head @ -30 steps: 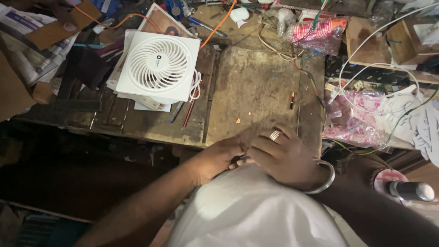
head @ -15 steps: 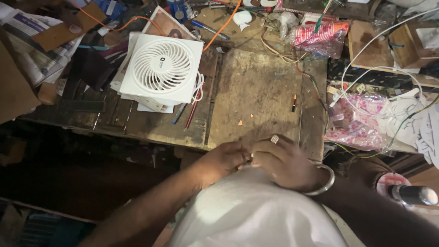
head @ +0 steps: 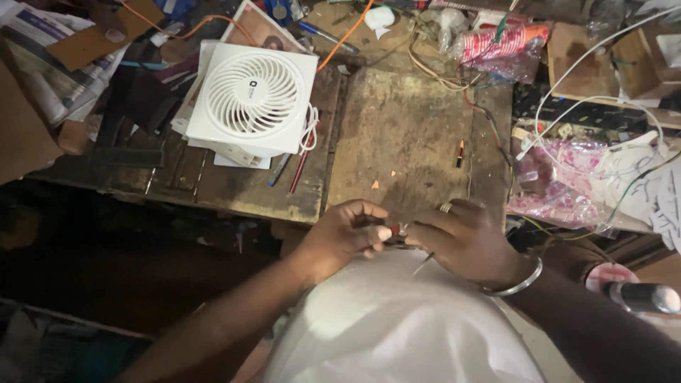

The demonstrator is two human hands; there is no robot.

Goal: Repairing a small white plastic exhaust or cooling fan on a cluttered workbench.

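the person's two hands met at the near edge of the wooden workbench (head: 397, 135), just above a white cloth-covered lap (head: 397, 326). the left hand (head: 344, 237) was curled, thumb and fingers pinched on a small part (head: 392, 230) with a reddish tip, held level between both hands. the right hand (head: 464, 241) closed on the same part from the other side, and a thin metal tool or wire (head: 422, 264) slanted down out of its grip toward the lap; what kind of tool it was could not be told. the part was held close to the body and low, likely so that both wrists could brace for fine work. a ring (head: 445, 208) sat on a right finger and a metal bangle (head: 514, 284) on the right wrist.

on the bench, far left of the hands, a white square fan (head: 252, 99) lay face up on papers, its white cord bundled at its right side, well apart from the hands. a small red-tipped stub (head: 460, 152) lay on the bare board, far right of centre. an orange wire (head: 344, 35) ran across the far edge. clear plastic bags (head: 560, 184) with pink contents and loose white cable (head: 603, 106) crowded the right side, out of the working space. a dark cylinder (head: 638, 298) lay at the near right.
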